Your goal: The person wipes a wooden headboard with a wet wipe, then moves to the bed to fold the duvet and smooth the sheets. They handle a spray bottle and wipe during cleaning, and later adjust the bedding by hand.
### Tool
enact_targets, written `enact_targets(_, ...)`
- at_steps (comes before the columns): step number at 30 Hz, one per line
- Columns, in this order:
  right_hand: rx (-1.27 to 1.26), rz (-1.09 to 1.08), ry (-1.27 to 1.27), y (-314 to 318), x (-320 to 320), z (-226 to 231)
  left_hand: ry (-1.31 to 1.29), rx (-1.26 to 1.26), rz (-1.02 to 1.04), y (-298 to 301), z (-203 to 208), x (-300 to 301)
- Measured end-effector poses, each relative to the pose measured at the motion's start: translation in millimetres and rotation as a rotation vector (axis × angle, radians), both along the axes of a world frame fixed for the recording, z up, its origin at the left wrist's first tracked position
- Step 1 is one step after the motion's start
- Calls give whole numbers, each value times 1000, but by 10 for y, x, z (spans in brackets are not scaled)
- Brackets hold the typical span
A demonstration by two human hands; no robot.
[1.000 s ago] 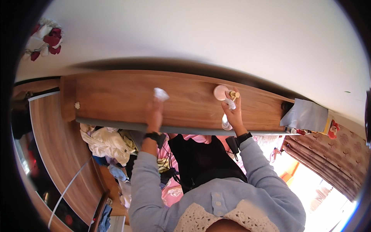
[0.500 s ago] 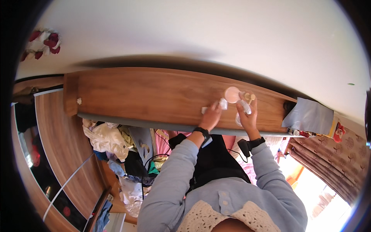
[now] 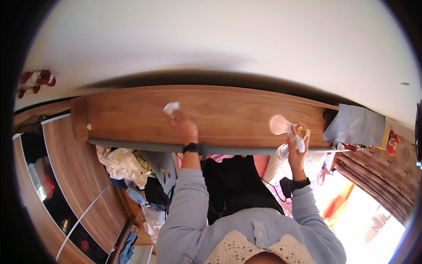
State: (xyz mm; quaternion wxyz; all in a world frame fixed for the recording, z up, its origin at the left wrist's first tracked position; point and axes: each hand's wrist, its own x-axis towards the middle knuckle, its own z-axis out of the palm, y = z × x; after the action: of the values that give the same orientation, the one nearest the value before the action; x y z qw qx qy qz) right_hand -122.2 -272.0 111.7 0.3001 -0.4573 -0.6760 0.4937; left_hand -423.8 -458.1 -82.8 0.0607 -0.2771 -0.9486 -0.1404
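Note:
My left hand (image 3: 186, 130), slightly blurred, is over the middle-left of the long brown wooden headboard top (image 3: 132, 116). Its fingers close on a white crumpled wipe or tissue (image 3: 171, 108) against the wood. Toward the right end my right hand (image 3: 300, 152) grips a pale pink, bulb-shaped object (image 3: 278, 125) with a round head and a narrower neck. Gold-coloured pieces (image 3: 304, 132) and a whitish part (image 3: 300, 144) show among the same fingers; whether they all belong to one object I cannot tell. A white cylindrical thing (image 3: 282, 152) appears beside that hand, at the ledge's front edge.
A grey sheet (image 3: 355, 125) covers the right end, beside small bottles (image 3: 337, 145) and a red figure (image 3: 392, 143). A small white flower-like ornament (image 3: 89, 126) sits at the left end. Heaped clothes (image 3: 125, 165) lie below left, near a sliding wardrobe (image 3: 74, 176). Patterned curtains (image 3: 378, 185) hang at right.
My left hand has swept left along the wood with the white wipe, away from the right hand. My right hand has shifted right and toward me, carrying the pink object.

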Motion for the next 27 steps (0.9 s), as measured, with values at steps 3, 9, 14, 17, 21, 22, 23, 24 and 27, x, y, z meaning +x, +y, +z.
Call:
enact_targets(3,5,-10,-15,85,298,46,-271,101,-136,950,-102,610)
enact_targets(9,-37,-69,13,263,950,90,-447,23,-450,2064,-20,2101)
enact_targets(14,-12,-132,-9,530,1359,30,-201,113,-913,2115,63,3045)
enact_targets(17,5,-192,-30,823,1489,-65,-491,228,-921,1777,142,2988)
enact_targets(21,100,-208,43,1255,1574,-266,-499,-74,-559,1309,139,2033)
enact_targets(22,88,-214,100,1343,1587,-330,-1114,-56,-168,1193,128,1719)
enact_targets(23,85,-241,57,1426,1608,-390,-726,73,-256,1194,83,1470)
enact_targets(24,63,-249,87,1506,1626,-448,-401,164,-289,1240,37,1390)
enact_targets(27,111,-332,50,1673,1656,-627,-66,-79,-300,1470,-49,1510)
